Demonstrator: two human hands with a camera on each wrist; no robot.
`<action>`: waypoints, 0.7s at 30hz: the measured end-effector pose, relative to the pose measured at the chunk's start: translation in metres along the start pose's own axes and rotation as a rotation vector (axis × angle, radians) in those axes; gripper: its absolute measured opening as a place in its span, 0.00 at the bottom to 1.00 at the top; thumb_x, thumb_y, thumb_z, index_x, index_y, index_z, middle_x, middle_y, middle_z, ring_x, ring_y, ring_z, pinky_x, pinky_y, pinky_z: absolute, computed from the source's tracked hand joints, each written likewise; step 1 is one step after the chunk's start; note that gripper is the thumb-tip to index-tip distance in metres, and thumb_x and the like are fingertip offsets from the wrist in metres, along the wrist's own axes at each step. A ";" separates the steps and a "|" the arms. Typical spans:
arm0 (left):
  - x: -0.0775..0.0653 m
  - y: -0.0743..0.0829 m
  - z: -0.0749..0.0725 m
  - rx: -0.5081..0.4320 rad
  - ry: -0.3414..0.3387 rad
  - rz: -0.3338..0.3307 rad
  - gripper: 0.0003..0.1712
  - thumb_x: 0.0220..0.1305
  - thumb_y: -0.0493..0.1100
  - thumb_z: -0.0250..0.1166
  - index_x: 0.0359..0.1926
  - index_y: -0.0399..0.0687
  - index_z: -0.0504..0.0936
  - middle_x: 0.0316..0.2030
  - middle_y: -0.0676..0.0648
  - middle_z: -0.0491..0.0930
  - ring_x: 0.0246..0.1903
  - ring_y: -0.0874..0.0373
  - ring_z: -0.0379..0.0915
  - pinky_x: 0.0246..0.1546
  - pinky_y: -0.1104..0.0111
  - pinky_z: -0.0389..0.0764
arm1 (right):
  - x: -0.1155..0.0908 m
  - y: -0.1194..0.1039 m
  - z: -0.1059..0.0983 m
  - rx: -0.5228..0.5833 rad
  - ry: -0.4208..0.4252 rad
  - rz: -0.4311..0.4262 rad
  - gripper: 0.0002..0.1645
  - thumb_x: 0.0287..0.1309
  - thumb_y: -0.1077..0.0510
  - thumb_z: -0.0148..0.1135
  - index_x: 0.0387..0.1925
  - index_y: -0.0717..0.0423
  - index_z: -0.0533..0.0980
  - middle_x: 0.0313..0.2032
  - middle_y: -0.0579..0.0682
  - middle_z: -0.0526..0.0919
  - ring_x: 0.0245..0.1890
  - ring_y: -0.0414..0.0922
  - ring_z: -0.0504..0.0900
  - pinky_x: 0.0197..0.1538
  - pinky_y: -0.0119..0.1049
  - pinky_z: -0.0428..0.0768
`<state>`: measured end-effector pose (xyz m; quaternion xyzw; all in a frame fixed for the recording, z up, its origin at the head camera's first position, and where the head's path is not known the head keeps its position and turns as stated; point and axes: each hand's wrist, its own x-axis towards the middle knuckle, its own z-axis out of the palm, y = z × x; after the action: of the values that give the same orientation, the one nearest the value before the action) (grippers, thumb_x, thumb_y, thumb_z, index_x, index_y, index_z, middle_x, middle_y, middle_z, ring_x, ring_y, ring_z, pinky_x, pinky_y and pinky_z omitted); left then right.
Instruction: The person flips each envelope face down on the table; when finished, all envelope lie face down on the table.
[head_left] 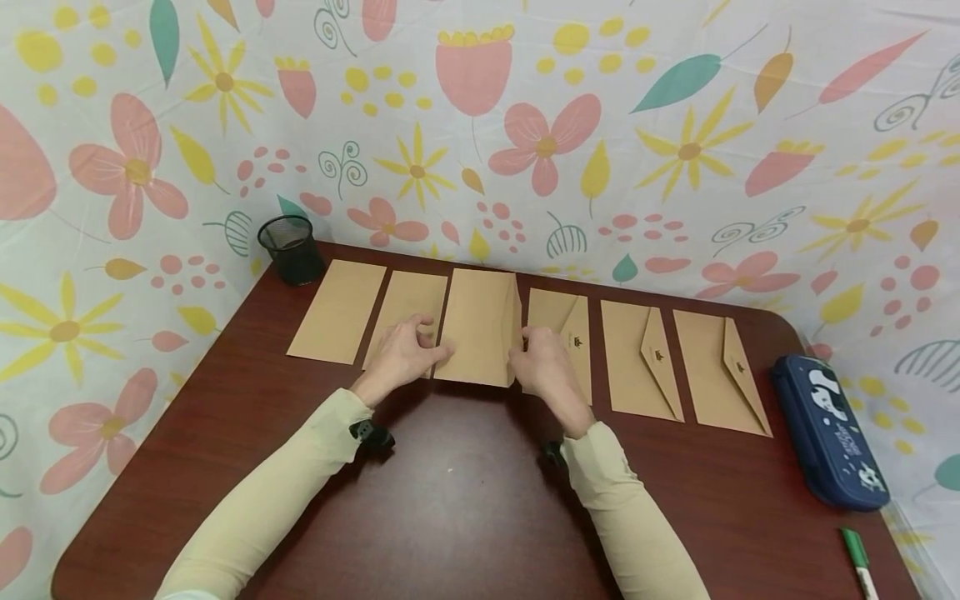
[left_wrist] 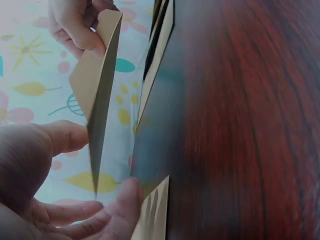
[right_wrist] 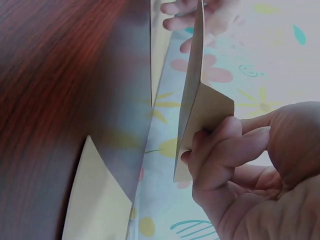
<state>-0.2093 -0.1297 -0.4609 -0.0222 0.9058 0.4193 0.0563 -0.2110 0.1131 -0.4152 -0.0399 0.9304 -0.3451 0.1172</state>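
Note:
A tan paper envelope [head_left: 472,329] is held above the table, third from the left in a row of similar envelopes. At its right side, my right hand [head_left: 546,362] grips the flap edge with curled fingers, also visible in the right wrist view. My left hand [head_left: 401,350] is at the opposite edge, its thumb touching the envelope and the other fingers loosely bent and apart. Beneath that hand lies the second envelope [head_left: 412,292], partly covered. The fourth envelope [head_left: 551,308], with a raised flap and a small dark print, lies partly behind my right hand.
Two more flap-up envelopes [head_left: 637,358] lie to the right, and a plain envelope [head_left: 341,308] lies far left. A black mesh pen cup [head_left: 292,254] stands at the back left. A navy pencil case [head_left: 828,433] and a green-capped marker [head_left: 858,558] are at the right edge.

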 end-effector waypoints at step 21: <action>-0.007 0.006 -0.005 -0.618 -0.284 -0.061 0.45 0.68 0.28 0.71 0.81 0.42 0.63 0.44 0.45 0.81 0.32 0.57 0.86 0.42 0.60 0.92 | -0.001 0.021 0.000 0.056 0.061 -0.145 0.18 0.77 0.55 0.59 0.53 0.64 0.85 0.18 0.44 0.73 0.16 0.39 0.68 0.25 0.32 0.67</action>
<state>-0.2038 -0.1298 -0.4518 -0.0069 0.7180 0.6711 0.1848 -0.2099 0.1292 -0.4286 -0.0934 0.9182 -0.3795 0.0644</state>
